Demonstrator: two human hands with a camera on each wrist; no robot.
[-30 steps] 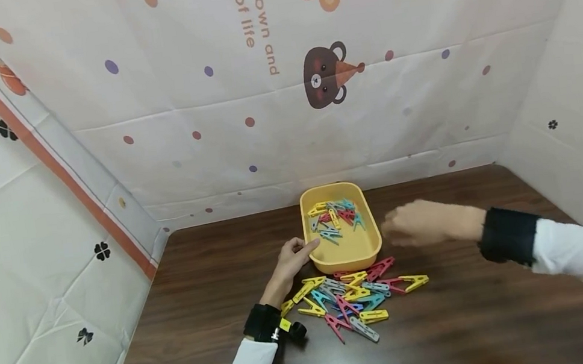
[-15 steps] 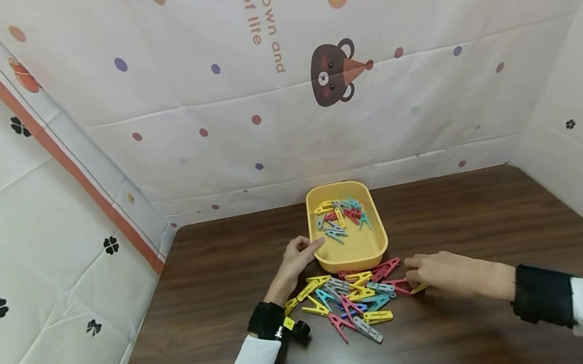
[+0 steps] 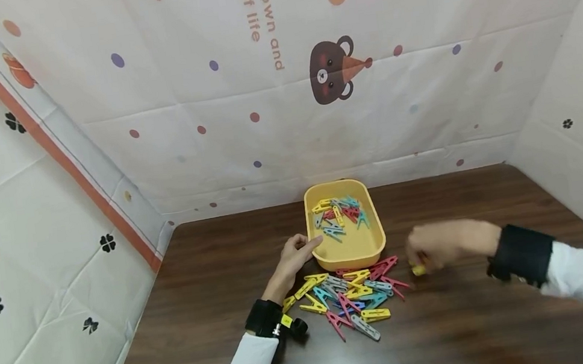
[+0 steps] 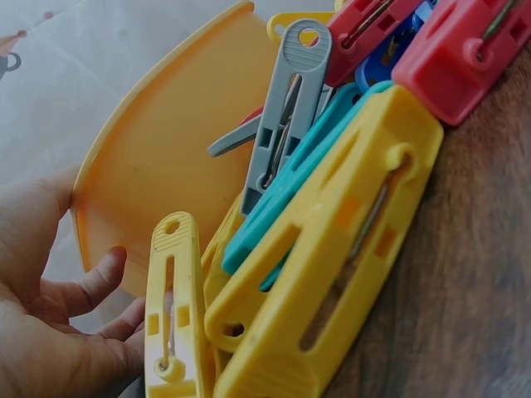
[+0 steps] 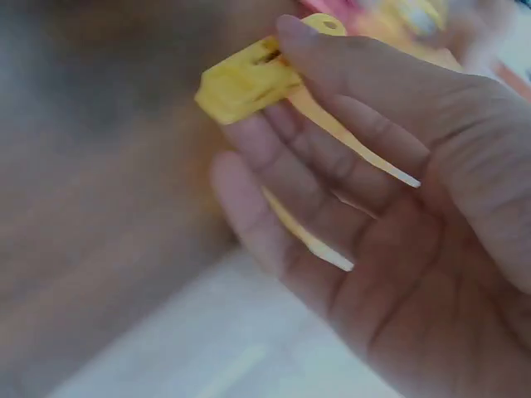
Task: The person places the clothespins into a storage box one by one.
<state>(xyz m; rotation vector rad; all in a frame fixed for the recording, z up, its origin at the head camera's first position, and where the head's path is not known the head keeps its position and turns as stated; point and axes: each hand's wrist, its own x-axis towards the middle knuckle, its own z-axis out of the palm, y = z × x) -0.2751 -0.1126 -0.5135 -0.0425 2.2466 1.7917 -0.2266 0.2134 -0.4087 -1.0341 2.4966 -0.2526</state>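
Note:
A yellow plastic tray [image 3: 347,253] stands near the back edge of the table, with several small clothespins [image 3: 339,212] in its far half. My left hand [image 3: 292,259] grips the tray's near left rim, thumb over the edge. To the right of the tray, my right hand [image 3: 438,246] is raised over the table. It pinches a yellow clothespin [image 5: 249,83] between thumb and fingertips, clear in the right wrist view. A heap of larger clothespins [image 3: 356,292] in yellow, red, grey, teal and blue lies just in front of the tray.
The brown wooden table [image 3: 207,338] carries everything. A printed white sheet [image 3: 185,158] hangs behind it, with more sheeting at both sides. In the left wrist view, a yellow clothespin [image 4: 170,307] stands close beside the left hand.
My right hand has come down to the heap's right side, taken the yellow clothespin there, and lifted it back toward the tray. My left hand stays on the tray.

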